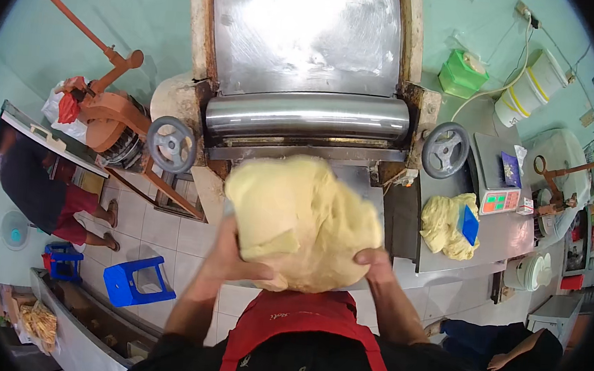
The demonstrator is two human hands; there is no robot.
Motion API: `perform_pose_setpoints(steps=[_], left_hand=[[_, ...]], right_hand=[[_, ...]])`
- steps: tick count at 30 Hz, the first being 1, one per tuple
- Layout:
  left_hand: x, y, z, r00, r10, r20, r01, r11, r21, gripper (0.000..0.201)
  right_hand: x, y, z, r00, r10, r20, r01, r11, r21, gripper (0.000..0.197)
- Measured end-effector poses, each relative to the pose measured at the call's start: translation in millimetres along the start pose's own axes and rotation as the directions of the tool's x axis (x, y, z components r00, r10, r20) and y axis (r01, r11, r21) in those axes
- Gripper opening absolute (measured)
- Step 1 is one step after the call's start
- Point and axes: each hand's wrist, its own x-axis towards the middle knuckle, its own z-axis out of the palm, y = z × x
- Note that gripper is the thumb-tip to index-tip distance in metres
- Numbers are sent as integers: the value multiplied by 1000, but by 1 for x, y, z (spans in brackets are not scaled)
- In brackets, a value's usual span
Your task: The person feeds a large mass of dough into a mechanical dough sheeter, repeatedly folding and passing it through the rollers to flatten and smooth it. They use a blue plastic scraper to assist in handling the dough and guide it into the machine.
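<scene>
A large lump of pale yellow dough (301, 221) hangs in front of my red apron, gripped from both sides. My left hand (236, 254) wraps its lower left, the thumb laid along the underside edge. On its lower right, my right hand (376, 265) presses in with curled fingers. Just beyond the dough is a dough sheeter with a shiny steel roller (308, 115) and a sloping metal plate (305, 40) above it. The dough covers part of the sheeter's lower tray. Its outline is slightly blurred.
Grey handwheels (171, 144) (446, 150) flank the roller. On the right-hand table (458, 261) are more dough (447, 225), a blue scraper (470, 225) and a scale (498, 201). Blue stools (138, 281) stand left. One person (39, 179) is at far left, another (514, 352) at lower right.
</scene>
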Motion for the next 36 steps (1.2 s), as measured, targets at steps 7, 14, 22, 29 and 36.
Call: perform_pose_setpoints(steps=[7, 14, 22, 29, 36], left_hand=[[202, 158, -48, 943, 277, -183, -110, 780, 617, 64], [145, 97, -28, 871, 490, -28, -250, 492, 834, 60], [48, -147, -111, 937, -312, -158, 335, 931, 145, 33], [97, -282, -173, 838, -398, -373, 48, 735, -676, 21], [147, -361, -208, 869, -366, -332, -64, 584, -809, 32]], right_hand=[[157, -155, 125, 934, -336, 126, 350, 929, -117, 80], [168, -126, 43, 644, -764, 38, 94, 29, -995, 64], [48, 70, -77, 891, 61, -450, -374, 659, -652, 30], [117, 41, -141, 857, 55, -513, -327, 827, -457, 42], [243, 53, -242, 901, -348, -260, 296, 930, -219, 44]])
